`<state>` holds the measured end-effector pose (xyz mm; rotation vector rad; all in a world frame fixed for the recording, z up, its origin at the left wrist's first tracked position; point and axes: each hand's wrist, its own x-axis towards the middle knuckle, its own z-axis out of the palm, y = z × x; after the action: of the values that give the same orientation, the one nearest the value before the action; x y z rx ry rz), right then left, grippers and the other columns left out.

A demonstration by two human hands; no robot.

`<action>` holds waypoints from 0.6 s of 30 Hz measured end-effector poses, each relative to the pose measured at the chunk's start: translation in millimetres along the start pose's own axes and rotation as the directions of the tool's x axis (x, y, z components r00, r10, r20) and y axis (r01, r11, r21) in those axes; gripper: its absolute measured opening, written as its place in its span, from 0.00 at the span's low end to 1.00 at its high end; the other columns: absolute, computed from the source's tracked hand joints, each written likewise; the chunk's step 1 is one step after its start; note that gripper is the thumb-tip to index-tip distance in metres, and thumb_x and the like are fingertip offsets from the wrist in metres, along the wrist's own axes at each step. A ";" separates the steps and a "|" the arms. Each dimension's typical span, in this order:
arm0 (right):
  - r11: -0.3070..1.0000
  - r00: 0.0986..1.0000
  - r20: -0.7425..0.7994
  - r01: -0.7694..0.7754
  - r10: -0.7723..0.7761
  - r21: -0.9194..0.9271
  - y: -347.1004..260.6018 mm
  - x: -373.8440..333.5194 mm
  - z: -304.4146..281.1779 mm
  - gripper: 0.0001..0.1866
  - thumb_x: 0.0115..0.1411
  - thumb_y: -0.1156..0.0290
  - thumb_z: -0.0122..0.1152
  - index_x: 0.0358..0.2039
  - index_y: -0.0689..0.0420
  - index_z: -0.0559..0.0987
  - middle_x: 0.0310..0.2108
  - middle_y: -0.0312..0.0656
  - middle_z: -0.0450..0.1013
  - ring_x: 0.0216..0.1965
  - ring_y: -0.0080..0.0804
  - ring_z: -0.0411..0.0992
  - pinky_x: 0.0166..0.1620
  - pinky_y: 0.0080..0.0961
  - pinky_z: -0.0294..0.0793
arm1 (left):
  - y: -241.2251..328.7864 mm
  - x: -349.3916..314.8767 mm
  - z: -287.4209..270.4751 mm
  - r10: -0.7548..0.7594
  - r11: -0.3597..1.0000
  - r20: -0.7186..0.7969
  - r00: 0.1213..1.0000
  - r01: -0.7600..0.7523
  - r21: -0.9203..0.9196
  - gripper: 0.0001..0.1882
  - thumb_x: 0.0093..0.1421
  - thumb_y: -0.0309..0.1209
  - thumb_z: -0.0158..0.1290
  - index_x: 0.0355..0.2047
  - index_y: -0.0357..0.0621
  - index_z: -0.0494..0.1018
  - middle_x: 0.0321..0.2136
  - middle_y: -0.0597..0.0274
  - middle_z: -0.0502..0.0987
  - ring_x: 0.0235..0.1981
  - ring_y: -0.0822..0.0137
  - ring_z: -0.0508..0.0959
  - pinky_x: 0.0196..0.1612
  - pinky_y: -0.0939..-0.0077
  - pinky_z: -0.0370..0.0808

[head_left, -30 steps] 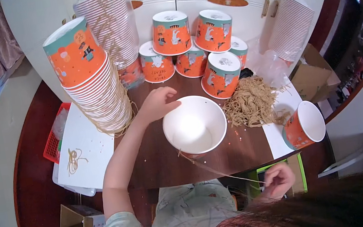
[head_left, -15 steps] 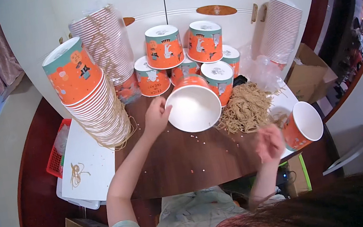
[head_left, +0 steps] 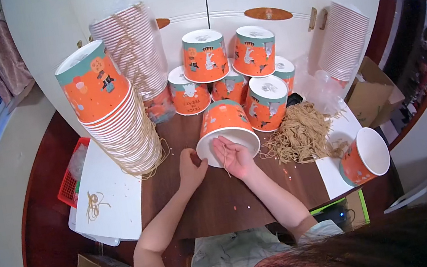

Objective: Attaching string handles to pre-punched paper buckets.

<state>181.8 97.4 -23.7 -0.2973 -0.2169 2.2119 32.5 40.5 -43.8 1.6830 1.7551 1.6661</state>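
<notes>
An orange paper bucket with a teal base band lies tipped on the table, its white mouth facing me. My left hand is at the left side of its rim, fingers curled and thumb against the edge. In front of the mouth, my right hand is turned palm up with bent fingers. A thin tan cord runs from its fingers and hangs below them. Right of the bucket lies a tangled pile of tan cords. Behind it, upside-down buckets are piled in tiers.
A tall stack of nested buckets with cords around it stands at the left, a bagged stack behind it. Another stack is at the back right. A single bucket lies tilted at the right edge. Loose cords lie on the left white panel.
My right hand has moved left from beside the cord pile to the bucket's mouth, now with a cord in it. My left hand has stayed by the rim; the view has shifted slightly.
</notes>
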 end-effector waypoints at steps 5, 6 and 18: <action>0.992 0.996 0.062 0.057 -0.064 0.109 1.5 -0.5 -8.3 0.18 0.54 0.80 0.40 0.47 0.68 0.62 0.45 0.50 0.64 0.49 0.39 0.64 0.56 0.34 0.60 | 16.6 -7.4 -11.5 -0.016 0.989 0.100 0.995 0.031 -0.144 0.06 0.50 0.26 0.53 0.26 0.36 0.68 0.21 0.61 0.70 0.18 0.76 0.70 0.20 0.82 0.67; 0.988 0.995 0.061 0.077 -0.085 0.133 3.3 -1.0 -5.7 0.19 0.54 0.79 0.39 0.47 0.66 0.62 0.47 0.49 0.64 0.50 0.37 0.63 0.56 0.34 0.61 | 19.9 -11.9 -9.2 -0.138 0.956 0.215 0.967 0.187 -0.226 0.07 0.51 0.27 0.53 0.28 0.36 0.69 0.21 0.62 0.71 0.19 0.77 0.71 0.20 0.83 0.67; 0.972 0.972 0.128 0.178 -0.198 0.156 6.4 -4.8 0.2 0.19 0.54 0.78 0.38 0.47 0.66 0.63 0.47 0.47 0.65 0.51 0.36 0.63 0.56 0.34 0.59 | 34.4 -14.1 -7.4 -0.406 0.759 0.665 0.627 0.636 -0.136 0.10 0.53 0.34 0.53 0.29 0.38 0.73 0.18 0.66 0.72 0.20 0.79 0.71 0.20 0.84 0.67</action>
<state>179.8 89.6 -24.5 -0.0367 -0.1550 2.0483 51.1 15.7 -22.0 1.1563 1.3251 0.9431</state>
